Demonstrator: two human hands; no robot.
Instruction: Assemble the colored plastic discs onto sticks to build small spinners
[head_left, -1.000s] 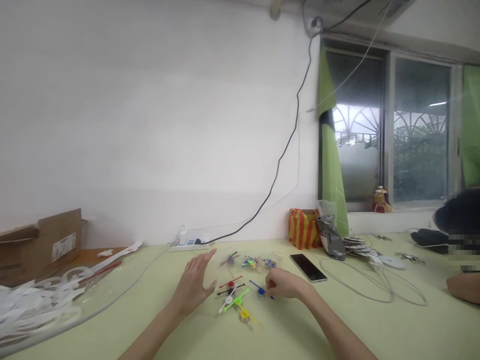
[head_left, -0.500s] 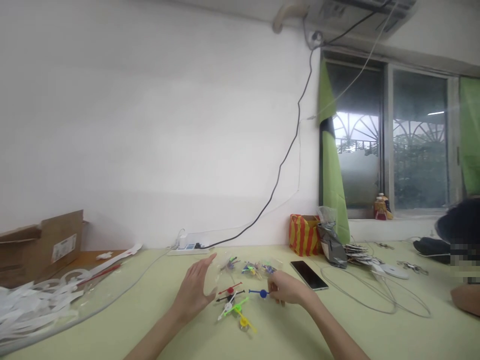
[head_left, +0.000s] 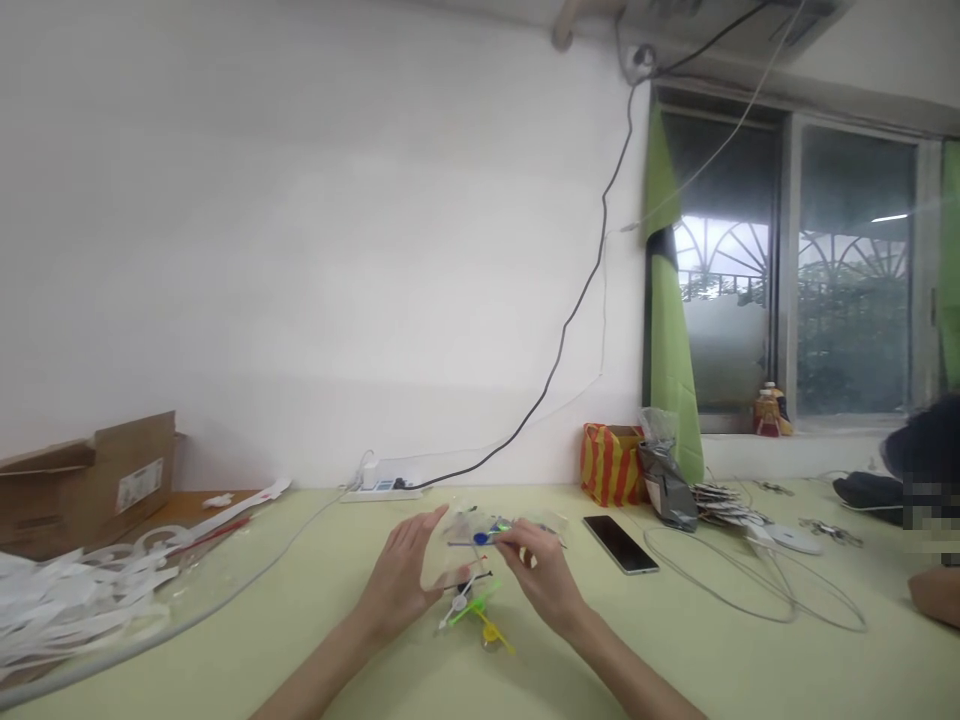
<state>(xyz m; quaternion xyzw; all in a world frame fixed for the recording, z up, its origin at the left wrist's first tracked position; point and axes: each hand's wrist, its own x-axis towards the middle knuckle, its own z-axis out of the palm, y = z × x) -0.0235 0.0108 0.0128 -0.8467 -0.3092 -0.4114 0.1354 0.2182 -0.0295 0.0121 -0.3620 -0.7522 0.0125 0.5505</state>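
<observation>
My right hand [head_left: 546, 570] pinches one end of a blue arrow-shaped spinner [head_left: 481, 539] with a round middle, above the table. My left hand [head_left: 409, 570] is open, its fingers spread and its thumb beside the row of loose spinners; whether it touches them I cannot tell. In that row lie a black spinner [head_left: 463, 583], a white spinner [head_left: 458, 603], a green spinner [head_left: 477, 606] and a yellow spinner [head_left: 490, 633], overlapping each other. A red one is partly hidden by the thumb. Behind my hands, more small coloured pieces lie in clear plastic, partly covered by my right hand.
A phone [head_left: 621, 545] lies on the right, near a thin looped cable [head_left: 720, 595]. Behind stand a striped bag [head_left: 611, 465] and a grey pouch [head_left: 667, 490]. White strips [head_left: 67, 600] and a cardboard box [head_left: 97, 480] fill the left. Another person is partly visible far right.
My right hand has moved left and away from me with the blue spinner, from the right side of the row to behind it. The left hand stays open beside the row.
</observation>
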